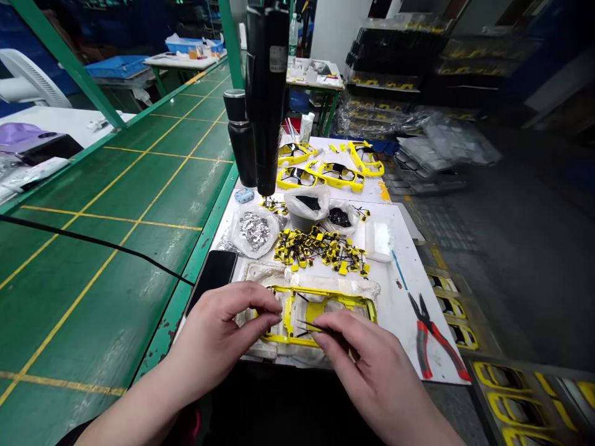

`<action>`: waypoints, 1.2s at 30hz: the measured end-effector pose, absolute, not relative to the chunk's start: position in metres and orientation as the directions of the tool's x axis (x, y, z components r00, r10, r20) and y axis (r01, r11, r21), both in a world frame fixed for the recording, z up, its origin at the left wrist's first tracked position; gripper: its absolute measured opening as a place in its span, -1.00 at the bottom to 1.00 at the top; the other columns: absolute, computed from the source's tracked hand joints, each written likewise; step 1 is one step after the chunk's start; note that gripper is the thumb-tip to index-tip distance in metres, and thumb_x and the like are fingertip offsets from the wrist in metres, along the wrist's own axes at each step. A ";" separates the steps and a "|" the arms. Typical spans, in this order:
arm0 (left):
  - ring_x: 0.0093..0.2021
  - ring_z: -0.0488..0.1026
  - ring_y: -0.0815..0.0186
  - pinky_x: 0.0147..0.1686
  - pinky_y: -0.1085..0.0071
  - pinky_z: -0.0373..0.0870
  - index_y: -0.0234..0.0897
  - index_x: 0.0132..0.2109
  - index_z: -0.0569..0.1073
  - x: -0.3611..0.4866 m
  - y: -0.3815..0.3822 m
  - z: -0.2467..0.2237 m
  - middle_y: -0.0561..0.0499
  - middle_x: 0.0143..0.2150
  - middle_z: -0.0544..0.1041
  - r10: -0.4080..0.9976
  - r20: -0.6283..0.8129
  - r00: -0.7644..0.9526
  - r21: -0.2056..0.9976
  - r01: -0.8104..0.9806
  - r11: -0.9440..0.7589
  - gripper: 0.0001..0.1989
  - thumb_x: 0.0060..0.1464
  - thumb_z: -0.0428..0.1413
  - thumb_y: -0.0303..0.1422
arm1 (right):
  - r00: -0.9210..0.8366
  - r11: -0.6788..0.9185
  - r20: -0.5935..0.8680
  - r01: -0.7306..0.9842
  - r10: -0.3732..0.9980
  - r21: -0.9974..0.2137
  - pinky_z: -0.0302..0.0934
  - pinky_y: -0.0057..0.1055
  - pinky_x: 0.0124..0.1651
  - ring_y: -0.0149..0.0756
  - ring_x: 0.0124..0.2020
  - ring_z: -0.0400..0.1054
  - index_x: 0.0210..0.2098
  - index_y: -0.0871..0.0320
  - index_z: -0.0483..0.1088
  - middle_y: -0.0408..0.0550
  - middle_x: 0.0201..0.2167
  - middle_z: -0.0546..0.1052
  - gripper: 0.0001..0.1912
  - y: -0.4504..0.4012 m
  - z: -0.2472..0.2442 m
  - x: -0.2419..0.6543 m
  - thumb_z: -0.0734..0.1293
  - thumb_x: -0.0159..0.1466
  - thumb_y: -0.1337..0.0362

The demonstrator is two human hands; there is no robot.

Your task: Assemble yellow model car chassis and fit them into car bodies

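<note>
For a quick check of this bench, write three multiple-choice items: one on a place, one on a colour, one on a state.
1. Where do the red-handled pliers lie?
A. On the green bench mat
B. On the white sheet
C. Inside a plastic bag

2. What colour is the frame under the left hand and right hand?
A. Yellow
B. Blue
C. Red

3. What state is the screen of the phone in?
A. Brightly lit
B. Covered by the frame
C. Dark

1: B, they rest near the sheet's right edge.
2: A, yellow bars show between the hands.
3: C, it shows black, with no lit display.
</note>
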State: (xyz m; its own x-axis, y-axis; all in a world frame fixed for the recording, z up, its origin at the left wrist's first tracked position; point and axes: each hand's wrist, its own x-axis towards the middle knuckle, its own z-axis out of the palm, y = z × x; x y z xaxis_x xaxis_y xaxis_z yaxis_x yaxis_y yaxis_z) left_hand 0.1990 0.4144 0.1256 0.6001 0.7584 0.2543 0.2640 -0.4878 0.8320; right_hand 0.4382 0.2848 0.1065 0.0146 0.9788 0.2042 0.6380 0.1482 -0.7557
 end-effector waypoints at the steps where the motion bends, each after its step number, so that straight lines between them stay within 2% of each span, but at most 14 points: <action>1: -0.17 0.73 0.37 -0.10 0.54 0.63 -0.04 -0.09 0.73 0.199 0.413 0.124 0.12 -0.16 0.77 0.746 0.259 0.613 0.828 0.257 -0.499 -0.84 0.31 0.37 -0.46 | 0.010 0.141 0.191 0.634 0.982 -0.760 0.50 -0.45 0.03 -0.36 -0.06 0.64 0.09 -0.06 0.56 -0.23 -0.06 0.72 -0.85 0.285 0.106 0.436 0.37 0.59 0.25; 6: -0.19 0.71 0.32 -0.14 0.47 0.64 -0.10 -0.12 0.67 0.198 0.406 0.118 0.06 -0.19 0.74 0.719 0.270 0.641 0.823 0.234 -0.518 -0.90 0.34 0.36 -0.45 | 0.020 0.103 0.147 0.625 0.989 -0.774 0.49 -0.42 -0.03 -0.36 -0.12 0.66 0.06 -0.06 0.57 -0.25 -0.09 0.73 -0.87 0.284 0.105 0.428 0.37 0.59 0.22; 18: -0.22 0.70 0.36 -0.13 0.54 0.65 -0.13 -0.09 0.63 0.198 0.396 0.114 0.07 -0.21 0.72 0.697 0.315 0.644 0.786 0.235 -0.572 -0.86 0.33 0.37 -0.49 | 0.024 0.049 0.076 0.571 0.997 -0.820 0.46 -0.41 -0.08 -0.35 -0.17 0.65 -0.02 -0.06 0.62 -0.27 -0.15 0.74 -0.87 0.286 0.104 0.421 0.38 0.58 0.20; 24: -0.09 0.73 0.33 -0.04 0.52 0.69 -0.09 0.08 0.67 0.194 0.392 0.112 -0.01 -0.05 0.74 0.689 0.332 0.645 0.759 0.251 -0.600 -0.77 0.35 0.34 -0.47 | -0.017 0.074 0.078 0.577 0.997 -0.813 0.44 -0.42 -0.10 -0.36 -0.18 0.65 -0.02 -0.05 0.62 -0.26 -0.16 0.73 -0.87 0.286 0.104 0.422 0.38 0.59 0.24; 31: -0.14 0.73 0.25 -0.11 0.39 0.74 -0.08 -0.04 0.68 0.191 0.390 0.112 -0.05 -0.12 0.74 0.719 0.285 0.634 0.782 0.280 -0.556 -0.88 0.37 0.33 -0.44 | -0.008 0.061 0.069 0.590 0.998 -0.805 0.45 -0.43 -0.13 -0.36 -0.22 0.64 -0.05 -0.06 0.62 -0.26 -0.19 0.73 -0.87 0.287 0.104 0.419 0.39 0.58 0.22; 36: -0.16 0.71 0.29 -0.14 0.44 0.70 -0.10 -0.05 0.66 0.188 0.389 0.107 -0.01 -0.15 0.73 0.728 0.296 0.618 0.788 0.272 -0.552 -0.88 0.37 0.33 -0.45 | -0.020 0.077 0.082 0.608 0.996 -0.790 0.45 -0.47 -0.15 -0.40 -0.25 0.64 -0.05 -0.07 0.62 -0.30 -0.21 0.72 -0.87 0.291 0.105 0.415 0.39 0.58 0.21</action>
State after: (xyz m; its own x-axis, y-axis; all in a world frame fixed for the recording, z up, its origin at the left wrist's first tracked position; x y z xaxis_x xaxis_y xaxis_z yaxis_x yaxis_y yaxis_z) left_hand 0.1881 0.3889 0.1072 0.6182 0.7282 0.2961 0.2721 -0.5516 0.7885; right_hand 0.4152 0.2912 0.1050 -0.0198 0.9964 0.0823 0.6078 0.0774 -0.7903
